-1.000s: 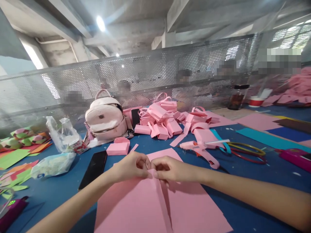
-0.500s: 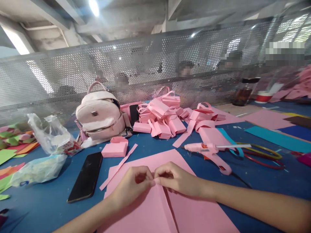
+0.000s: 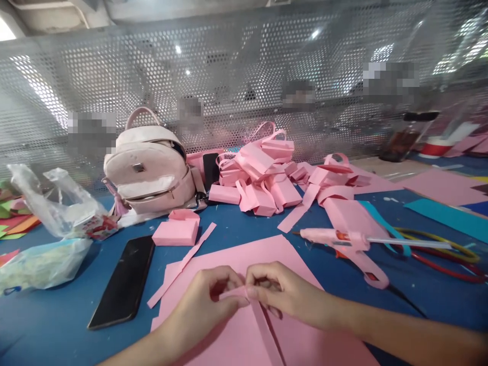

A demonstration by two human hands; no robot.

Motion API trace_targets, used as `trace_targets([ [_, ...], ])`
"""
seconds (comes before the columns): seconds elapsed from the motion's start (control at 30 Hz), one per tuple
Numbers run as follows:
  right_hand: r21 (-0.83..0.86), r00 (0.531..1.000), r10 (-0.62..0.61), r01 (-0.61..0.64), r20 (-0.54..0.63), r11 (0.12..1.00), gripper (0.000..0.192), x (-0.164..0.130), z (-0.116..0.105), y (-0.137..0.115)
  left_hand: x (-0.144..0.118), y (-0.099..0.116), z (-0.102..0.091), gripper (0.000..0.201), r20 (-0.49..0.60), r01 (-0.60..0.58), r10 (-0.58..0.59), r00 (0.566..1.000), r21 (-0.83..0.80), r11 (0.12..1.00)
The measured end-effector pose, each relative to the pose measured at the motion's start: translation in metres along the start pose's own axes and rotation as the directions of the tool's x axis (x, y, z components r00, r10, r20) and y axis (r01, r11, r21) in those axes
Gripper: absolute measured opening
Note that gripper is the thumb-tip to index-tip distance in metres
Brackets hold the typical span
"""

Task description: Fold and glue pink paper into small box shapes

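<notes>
Head view: the left hand (image 3: 208,300) and the right hand (image 3: 290,295) meet over pink sheets (image 3: 274,249) on the blue table (image 3: 244,226), both with fingers closed on one pink paper strip (image 3: 266,328). The strip runs from the fingertips toward the lower edge of the view; its far end turns leftward beneath the left thumb. The step in hand is judged to be bending or creasing that end; the next move would call for a firm pinch at the bend with the edges kept aligned. Containers: a pale backpack (image 3: 152,173) gapes at the top, contents not visible; a clear plastic bag (image 3: 36,195) has a printed carton (image 3: 95,222) at its base; a second bag (image 3: 49,264) encloses something pale, not identifiable. A lidded jar (image 3: 400,142) at far right appears to hold dark liquid, though blur there prevents certainty. A closed-looking pink box (image 3: 175,232) stands beside the phone (image 3: 124,282).
</notes>
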State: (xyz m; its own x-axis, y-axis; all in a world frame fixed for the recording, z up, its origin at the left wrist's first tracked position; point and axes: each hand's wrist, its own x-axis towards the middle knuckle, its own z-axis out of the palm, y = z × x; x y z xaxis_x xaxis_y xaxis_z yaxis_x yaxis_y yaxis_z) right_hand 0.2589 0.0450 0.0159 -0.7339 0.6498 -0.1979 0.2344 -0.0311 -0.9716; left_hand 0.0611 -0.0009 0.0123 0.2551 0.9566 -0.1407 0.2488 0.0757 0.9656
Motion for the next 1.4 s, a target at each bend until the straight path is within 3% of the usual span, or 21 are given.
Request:
trace_targets([
  [0.3,-0.029,1.000,-0.012,0.012,0.003,1.000,0.029,-0.001,0.002,0.005,0.000,0.000,0.002,0.030,-0.013,0.030,-0.030,0.999,-0.012,0.999],
  [0.5,-0.069,0.999,0.013,-0.011,0.032,0.998,0.030,-0.001,-0.001,0.003,0.001,-0.004,-0.003,0.010,0.015,0.028,-0.028,1.000,0.011,1.000],
  [0.63,-0.086,0.999,-0.028,0.030,0.026,0.996,0.031,-0.003,-0.001,0.000,-0.001,-0.009,-0.004,0.012,-0.012,0.071,-0.070,0.997,0.133,0.989],
  [0.77,-0.062,0.999,-0.037,0.038,0.012,0.997,0.034,-0.004,0.000,0.001,-0.001,-0.011,-0.004,0.014,-0.033,0.097,-0.093,0.995,0.137,0.986],
  [1.03,-0.019,0.998,-0.004,0.005,0.070,1.000,0.039,0.000,-0.004,0.005,0.003,-0.003,-0.008,0.017,0.021,0.024,-0.026,0.999,0.102,0.994],
  [1.17,-0.072,0.998,-0.019,0.024,0.067,0.997,0.034,-0.002,-0.004,0.001,0.001,-0.001,-0.008,0.013,0.058,0.053,-0.066,0.996,0.196,0.979],
  [1.4,-0.040,0.999,0.009,-0.007,0.046,0.999,0.040,-0.003,-0.004,0.002,-0.001,0.007,-0.006,0.014,0.068,0.084,-0.095,0.993,0.149,0.985],
])
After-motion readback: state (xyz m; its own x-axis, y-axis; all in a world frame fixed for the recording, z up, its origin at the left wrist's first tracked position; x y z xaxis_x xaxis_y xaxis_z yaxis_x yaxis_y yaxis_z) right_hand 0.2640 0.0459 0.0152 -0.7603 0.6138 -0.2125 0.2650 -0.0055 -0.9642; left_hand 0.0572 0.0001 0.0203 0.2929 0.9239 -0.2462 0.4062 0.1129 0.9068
